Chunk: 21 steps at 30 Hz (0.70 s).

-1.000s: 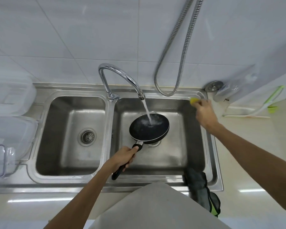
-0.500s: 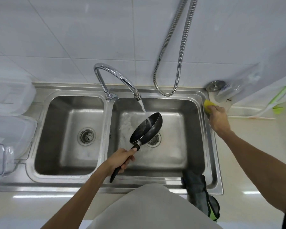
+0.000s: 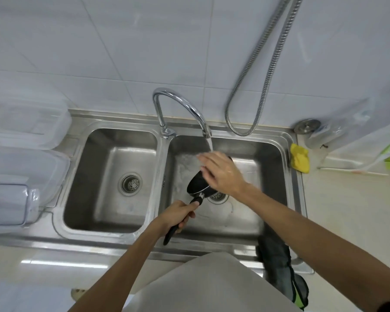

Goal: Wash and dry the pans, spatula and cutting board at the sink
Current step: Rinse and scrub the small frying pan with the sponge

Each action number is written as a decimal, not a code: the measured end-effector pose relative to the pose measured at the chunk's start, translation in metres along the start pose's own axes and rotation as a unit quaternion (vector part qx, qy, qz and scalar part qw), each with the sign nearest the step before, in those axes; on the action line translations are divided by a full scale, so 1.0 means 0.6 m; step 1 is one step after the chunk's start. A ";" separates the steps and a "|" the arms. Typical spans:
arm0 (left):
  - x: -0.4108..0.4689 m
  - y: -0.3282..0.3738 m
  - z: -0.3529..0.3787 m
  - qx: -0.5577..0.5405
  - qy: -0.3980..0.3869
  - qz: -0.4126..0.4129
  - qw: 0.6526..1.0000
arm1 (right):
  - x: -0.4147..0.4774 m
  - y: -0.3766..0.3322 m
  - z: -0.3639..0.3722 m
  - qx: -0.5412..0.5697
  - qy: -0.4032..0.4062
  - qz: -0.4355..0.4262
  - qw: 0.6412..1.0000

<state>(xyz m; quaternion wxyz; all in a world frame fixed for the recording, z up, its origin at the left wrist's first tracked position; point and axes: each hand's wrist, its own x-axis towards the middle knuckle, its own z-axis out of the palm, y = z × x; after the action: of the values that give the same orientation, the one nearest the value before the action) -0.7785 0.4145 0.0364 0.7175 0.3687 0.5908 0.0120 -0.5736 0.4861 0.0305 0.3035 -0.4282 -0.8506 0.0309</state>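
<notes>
My left hand (image 3: 178, 212) clenches the pan (image 3: 197, 184) handle over the right basin (image 3: 270, 176). Right hand (image 3: 223, 174), fingers straight, touches pan under faucet (image 3: 182, 104).

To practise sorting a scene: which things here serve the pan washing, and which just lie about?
Job: pan, left hand gripping its handle, right hand over it, running faucet, yellow sponge, dark cloth.
Lying about: plastic containers, metal hose, sink plug.
</notes>
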 end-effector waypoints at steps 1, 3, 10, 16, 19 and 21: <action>-0.002 -0.003 -0.001 0.002 0.001 -0.002 1.000 | 0.022 -0.015 0.018 0.004 -0.018 -0.015 1.000; -0.007 -0.007 -0.002 0.006 0.004 -0.003 1.000 | 0.066 -0.037 0.046 -0.011 -0.070 -0.036 0.997; -0.027 -0.012 -0.012 0.013 0.007 0.006 1.000 | 0.155 -0.039 0.105 -0.231 -0.294 -0.108 0.921; -0.032 -0.012 -0.019 0.024 0.001 0.011 1.000 | 0.176 -0.026 0.101 -0.384 -0.330 -0.134 0.852; -0.031 -0.012 -0.019 0.027 -0.001 0.015 1.000 | 0.195 -0.029 0.092 -0.401 -0.338 -0.082 0.847; -0.034 -0.012 -0.018 0.033 0.001 0.020 0.999 | 0.208 -0.029 0.085 -0.416 -0.354 -0.057 0.836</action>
<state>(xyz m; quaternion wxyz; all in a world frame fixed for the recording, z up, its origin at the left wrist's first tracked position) -0.7971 0.4054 0.0494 0.7038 0.4042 0.5841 0.0073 -0.6699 0.5792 0.0555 -0.2235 -0.4250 -0.8556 -0.1933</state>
